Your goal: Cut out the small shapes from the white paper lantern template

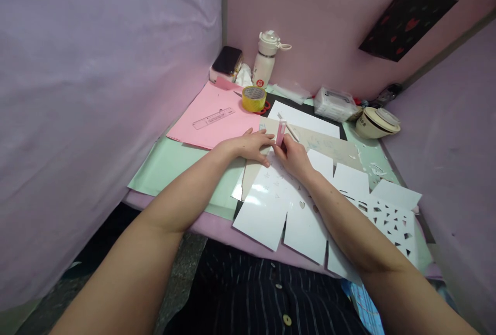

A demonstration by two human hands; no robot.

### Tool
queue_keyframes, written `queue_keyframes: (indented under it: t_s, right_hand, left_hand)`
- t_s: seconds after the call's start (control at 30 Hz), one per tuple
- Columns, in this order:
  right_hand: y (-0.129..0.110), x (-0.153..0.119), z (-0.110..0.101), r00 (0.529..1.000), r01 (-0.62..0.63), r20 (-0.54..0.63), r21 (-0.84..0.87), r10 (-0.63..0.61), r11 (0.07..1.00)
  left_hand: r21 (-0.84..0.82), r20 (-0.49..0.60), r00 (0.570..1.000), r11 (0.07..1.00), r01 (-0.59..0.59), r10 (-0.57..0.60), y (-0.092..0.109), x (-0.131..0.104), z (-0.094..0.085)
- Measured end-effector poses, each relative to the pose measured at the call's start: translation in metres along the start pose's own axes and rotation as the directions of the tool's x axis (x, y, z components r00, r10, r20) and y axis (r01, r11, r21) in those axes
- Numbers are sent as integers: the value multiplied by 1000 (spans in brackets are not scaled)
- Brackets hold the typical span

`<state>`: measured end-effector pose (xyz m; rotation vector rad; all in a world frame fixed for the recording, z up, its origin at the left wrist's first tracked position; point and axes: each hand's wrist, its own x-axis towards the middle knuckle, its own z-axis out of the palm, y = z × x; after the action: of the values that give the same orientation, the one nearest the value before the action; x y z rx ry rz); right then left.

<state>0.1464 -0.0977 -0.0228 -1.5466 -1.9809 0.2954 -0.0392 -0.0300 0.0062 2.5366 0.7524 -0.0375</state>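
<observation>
My right hand point(293, 158) is closed round a pink see-through utility knife point(281, 132), held upright over the upper part of a white card sheet point(267, 198). Its tip is hidden behind my fingers. My left hand point(256, 145) lies spread on the card's upper left and the grey board point(253, 170) beneath, its fingertips close to my right hand. The card has slits along its near edge, small pencilled shapes and a few cut-out hearts. My right forearm crosses over it, hiding part. A slim white pen-like tool point(292, 132) lies just beyond my right hand.
Pink paper point(228, 100) at left bears a clear ruler point(213, 118). Yellow tape point(253, 99) rests by red-handled scissors point(265, 108). Behind stand a white bottle point(265, 61) and a black phone point(228, 60). At right are a plastic box point(335, 104), a lidded bowl point(375, 122) and cut-out card point(391, 219).
</observation>
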Motion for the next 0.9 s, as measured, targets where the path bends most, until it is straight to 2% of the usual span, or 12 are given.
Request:
queue_keyframes:
  t_s: [0.3, 0.37, 0.43, 0.5, 0.53, 0.67, 0.73, 0.8, 0.9]
  right_hand:
    - [-6, 2, -3, 999, -32, -1, -10, 32, 999]
    - [-7, 3, -9, 998, -38, -40, 18, 38, 999]
    - [-7, 4, -17, 991, -48, -115, 140, 65, 989]
    - [-4, 4, -25, 981, -79, -143, 339, 134, 937]
    - [-3, 4, -28, 978, -109, -111, 441, 175, 891]
    - [9, 0, -29, 956, -278, 136, 694, 258, 664]
    - [14, -2, -25, 946, -310, 179, 744, 271, 591]
    - [17, -2, -20, 943, -305, 155, 754, 293, 581]
    - [16, -2, -15, 941, -294, 90, 696, 326, 655]
  left_hand:
    - [13, -1, 1000, 1000, 6, -6, -4, 2, 3]
    - [16, -3, 1000, 1000, 1, -1, -6, 3, 4]
    - [11, -3, 1000, 1000, 3, -3, -8, 4, 5]
    - [0, -5, 1000, 1000, 8, -8, -10, 4, 6]
    - [-6, -7, 1000, 1000, 10, -10, -11, 4, 6]
    - [-3, -10, 1000, 1000, -1, 1, -14, 3, 7]
    - [6, -10, 1000, 1000, -6, 6, -14, 3, 7]
    - [12, -7, 1000, 1000, -1, 1, -13, 3, 6]
    - [21, 4, 1000, 1000, 14, -14, -10, 2, 4]
